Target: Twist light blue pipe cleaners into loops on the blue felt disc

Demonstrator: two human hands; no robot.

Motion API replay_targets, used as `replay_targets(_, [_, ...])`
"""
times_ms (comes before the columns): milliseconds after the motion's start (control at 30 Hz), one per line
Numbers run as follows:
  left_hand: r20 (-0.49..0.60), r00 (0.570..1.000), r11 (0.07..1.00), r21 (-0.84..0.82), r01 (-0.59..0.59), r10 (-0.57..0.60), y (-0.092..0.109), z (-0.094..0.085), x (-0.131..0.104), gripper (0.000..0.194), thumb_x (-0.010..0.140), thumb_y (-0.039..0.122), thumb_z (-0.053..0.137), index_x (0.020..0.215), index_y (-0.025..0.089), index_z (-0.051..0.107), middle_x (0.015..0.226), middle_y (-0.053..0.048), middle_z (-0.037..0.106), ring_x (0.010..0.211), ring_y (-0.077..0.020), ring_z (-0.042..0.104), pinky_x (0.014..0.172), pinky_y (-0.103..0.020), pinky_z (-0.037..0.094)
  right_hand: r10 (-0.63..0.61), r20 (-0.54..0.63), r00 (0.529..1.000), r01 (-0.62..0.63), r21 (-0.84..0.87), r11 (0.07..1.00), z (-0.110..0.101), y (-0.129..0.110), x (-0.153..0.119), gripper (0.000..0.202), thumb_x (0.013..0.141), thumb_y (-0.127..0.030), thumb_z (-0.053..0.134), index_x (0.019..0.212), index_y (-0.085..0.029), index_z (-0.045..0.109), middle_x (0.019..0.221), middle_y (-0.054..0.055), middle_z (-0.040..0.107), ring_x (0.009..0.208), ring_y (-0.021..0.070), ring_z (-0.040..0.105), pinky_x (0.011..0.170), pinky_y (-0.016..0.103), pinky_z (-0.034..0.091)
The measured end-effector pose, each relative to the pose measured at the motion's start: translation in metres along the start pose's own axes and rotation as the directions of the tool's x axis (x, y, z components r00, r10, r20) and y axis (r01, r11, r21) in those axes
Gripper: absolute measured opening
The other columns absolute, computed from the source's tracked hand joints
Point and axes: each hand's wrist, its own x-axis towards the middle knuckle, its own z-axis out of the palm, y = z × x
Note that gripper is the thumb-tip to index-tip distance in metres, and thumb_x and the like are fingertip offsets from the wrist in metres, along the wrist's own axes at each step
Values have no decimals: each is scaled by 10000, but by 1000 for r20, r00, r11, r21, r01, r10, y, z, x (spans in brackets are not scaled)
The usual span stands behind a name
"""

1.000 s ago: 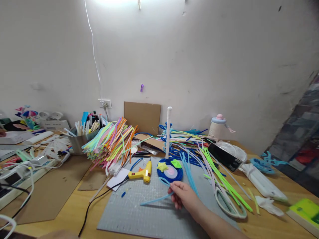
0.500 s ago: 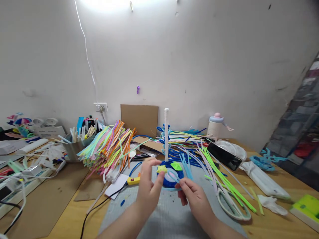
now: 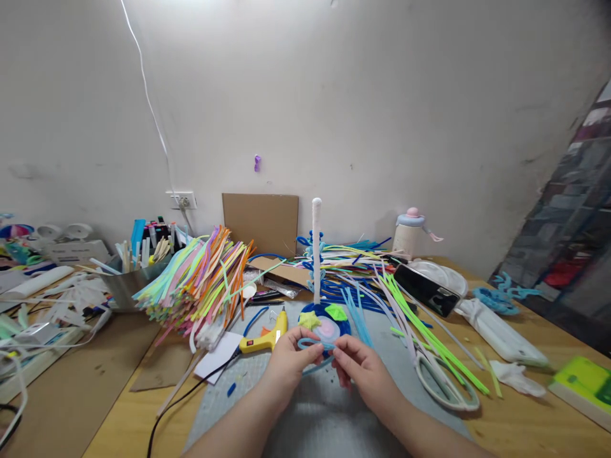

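A light blue pipe cleaner (image 3: 310, 344), bent into a loop, is pinched between my two hands. My left hand (image 3: 292, 356) closes on its left side with thumb and forefinger. My right hand (image 3: 359, 361) grips the other end, fingers curled. Just beyond them stands a dark blue round base (image 3: 303, 311) bearing a yellow star (image 3: 310, 320), a green star-like piece (image 3: 337, 312) and a pale pink and white oval (image 3: 328, 329). A white upright post (image 3: 316, 254) rises behind it, with blue curled pieces (image 3: 305, 241) at its side. My fingers hide the base's front edge.
A yellow glue gun (image 3: 267, 338) lies left of my hands on the grey mat (image 3: 267, 407). Light blue pipe cleaners (image 3: 357, 315), scissors (image 3: 446, 388) and a phone (image 3: 426, 291) lie to the right. A big pipe cleaner bundle (image 3: 195, 280) is at left.
My left hand was open and apart; now it has closed on the pipe cleaner beside my right hand. The strip is bent into a loop. The view has shifted slightly right.
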Motion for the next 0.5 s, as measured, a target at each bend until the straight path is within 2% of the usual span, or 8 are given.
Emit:
replay_targets(100, [96,992,996,-31,81,-77,-5,0,0,351,526,352,748,660,140,502,577,9,574,499,-87,510,544,-224,386,-26,-19,999,25,-27,999,-1,-3,1,269,754,-429,539,694,-168,514,501,-61,443,419,69,401,389,184,301])
replay_targets(167, [180,975,991,-11,136,-132,-8,0,-2,338,548,366,726,641,143,491,560,10,564,475,-87,501,515,-225,377,6,-17,1000,-7,-26,1000,-2,-5,1,251,757,-401,524,655,-173,503,463,-69,415,403,70,371,384,188,283])
replay_targets(300, [309,937,986,33,164,-166,-10,1,-5,305,606,385,672,667,145,494,550,4,562,451,-87,491,472,-221,368,95,-29,995,-97,-51,994,-1,-7,2,217,716,-348,521,587,-178,480,426,-73,400,378,68,343,375,191,259])
replay_targets(367, [323,928,983,67,173,-185,-11,1,-5,308,594,378,678,674,146,492,526,11,554,430,-83,480,456,-218,368,114,-34,993,-116,-82,990,0,-7,3,200,690,-329,519,566,-178,475,415,-73,403,365,68,341,370,192,252])
replay_targets(500, [284,945,981,148,127,-165,-15,1,-2,298,605,382,660,657,151,480,470,42,518,365,-57,428,401,-185,301,145,-69,987,-153,-130,980,1,-3,6,165,651,-298,508,541,-182,467,374,-87,364,326,60,312,348,188,224])
